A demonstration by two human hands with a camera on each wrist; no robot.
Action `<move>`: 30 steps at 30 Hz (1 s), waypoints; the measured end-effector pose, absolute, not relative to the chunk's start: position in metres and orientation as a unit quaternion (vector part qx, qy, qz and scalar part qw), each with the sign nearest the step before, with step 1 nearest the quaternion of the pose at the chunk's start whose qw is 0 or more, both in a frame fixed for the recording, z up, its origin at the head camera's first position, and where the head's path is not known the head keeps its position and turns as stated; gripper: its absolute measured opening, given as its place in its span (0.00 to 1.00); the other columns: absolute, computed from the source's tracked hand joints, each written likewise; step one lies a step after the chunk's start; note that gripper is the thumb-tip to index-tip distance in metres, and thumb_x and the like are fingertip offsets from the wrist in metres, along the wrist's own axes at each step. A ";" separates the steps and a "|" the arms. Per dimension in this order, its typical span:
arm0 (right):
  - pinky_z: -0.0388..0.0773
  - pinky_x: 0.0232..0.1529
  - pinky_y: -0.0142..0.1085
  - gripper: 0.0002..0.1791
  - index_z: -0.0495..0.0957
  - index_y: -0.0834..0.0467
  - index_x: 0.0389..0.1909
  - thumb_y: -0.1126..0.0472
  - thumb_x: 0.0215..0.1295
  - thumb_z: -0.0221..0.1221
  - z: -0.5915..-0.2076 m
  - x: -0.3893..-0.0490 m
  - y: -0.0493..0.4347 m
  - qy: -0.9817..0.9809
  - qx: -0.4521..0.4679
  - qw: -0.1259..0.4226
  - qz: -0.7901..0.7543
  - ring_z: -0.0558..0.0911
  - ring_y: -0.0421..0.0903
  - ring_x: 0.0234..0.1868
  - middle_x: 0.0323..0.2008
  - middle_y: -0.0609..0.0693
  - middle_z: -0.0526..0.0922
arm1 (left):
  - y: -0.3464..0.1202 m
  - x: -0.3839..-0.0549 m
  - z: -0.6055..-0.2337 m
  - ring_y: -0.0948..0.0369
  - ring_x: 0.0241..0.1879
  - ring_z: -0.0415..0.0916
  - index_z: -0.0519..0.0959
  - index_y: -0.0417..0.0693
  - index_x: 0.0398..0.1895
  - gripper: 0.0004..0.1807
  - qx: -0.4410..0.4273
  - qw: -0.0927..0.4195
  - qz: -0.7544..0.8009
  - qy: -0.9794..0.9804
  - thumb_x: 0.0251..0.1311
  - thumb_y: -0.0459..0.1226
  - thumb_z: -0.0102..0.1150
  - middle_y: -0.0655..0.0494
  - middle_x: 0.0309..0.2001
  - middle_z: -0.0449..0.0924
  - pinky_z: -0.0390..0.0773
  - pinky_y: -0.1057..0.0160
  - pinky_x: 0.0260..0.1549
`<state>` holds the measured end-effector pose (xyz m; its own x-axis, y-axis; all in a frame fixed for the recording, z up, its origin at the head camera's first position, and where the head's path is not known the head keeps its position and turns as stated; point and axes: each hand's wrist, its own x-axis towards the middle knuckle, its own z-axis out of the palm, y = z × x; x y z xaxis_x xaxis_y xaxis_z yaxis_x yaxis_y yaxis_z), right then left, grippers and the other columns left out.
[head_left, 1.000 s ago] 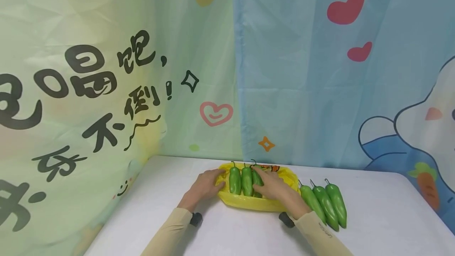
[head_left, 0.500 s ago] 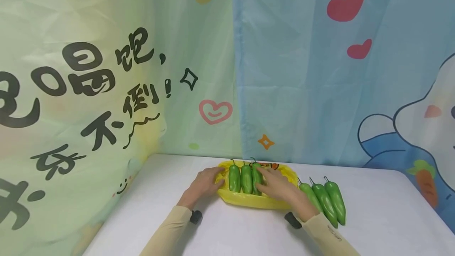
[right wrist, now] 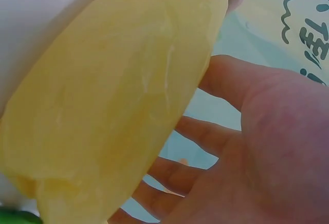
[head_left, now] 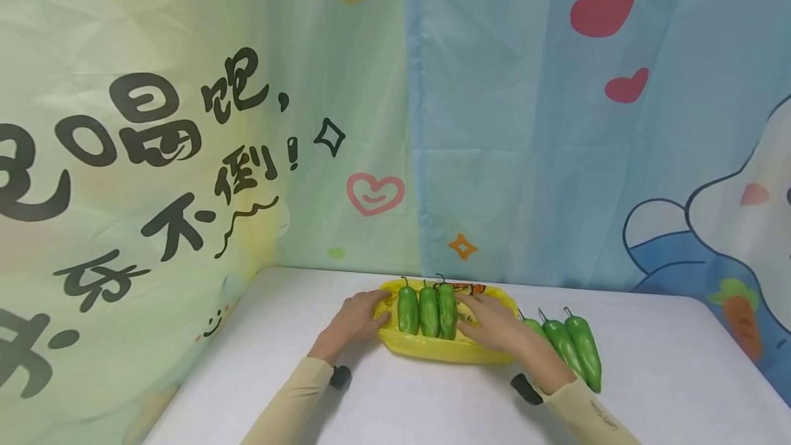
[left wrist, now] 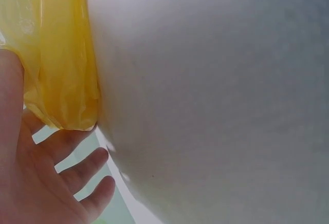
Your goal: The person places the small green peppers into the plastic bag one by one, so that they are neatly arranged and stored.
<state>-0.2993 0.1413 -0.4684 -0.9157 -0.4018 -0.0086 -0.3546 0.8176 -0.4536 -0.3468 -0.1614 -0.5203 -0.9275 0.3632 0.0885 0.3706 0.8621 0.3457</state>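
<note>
In the head view, a yellow plastic bag (head_left: 426, 347) lies spread open like a shallow basket on the white table. Three green peppers (head_left: 428, 311) lie side by side in it, stems pointing away. My left hand (head_left: 355, 316) holds the bag's left end; in the left wrist view, the thumb overlaps the yellow bag (left wrist: 64, 54) and the other fingers lie spread beyond its edge. My right hand (head_left: 494, 321) hovers over the bag's right part, fingers extended and apart from the rightmost pepper. The bag's wall hides those fingertips in the right wrist view.
Three more green peppers (head_left: 581, 345) lie on the white table (head_left: 667, 369) to the right of the bag, partly behind my right forearm. A printed curtain (head_left: 482, 122) hangs close behind the table, and another printed sheet (head_left: 154, 225) borders the left side.
My right hand has let go of the rightmost pepper in the bag and moved a little to the right. The left hand has stayed at the bag's left end.
</note>
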 end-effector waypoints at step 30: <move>0.65 0.61 0.74 0.37 0.63 0.59 0.74 0.42 0.72 0.56 -0.451 -0.265 0.204 0.963 -0.187 0.038 -0.189 0.66 0.74 0.68 0.68 0.72 0.67 | -0.158 -0.344 -0.518 0.46 0.68 0.70 0.72 0.49 0.69 0.26 -0.186 0.008 -0.178 -0.966 0.70 0.46 0.53 0.48 0.67 0.75 0.68 0.42 0.69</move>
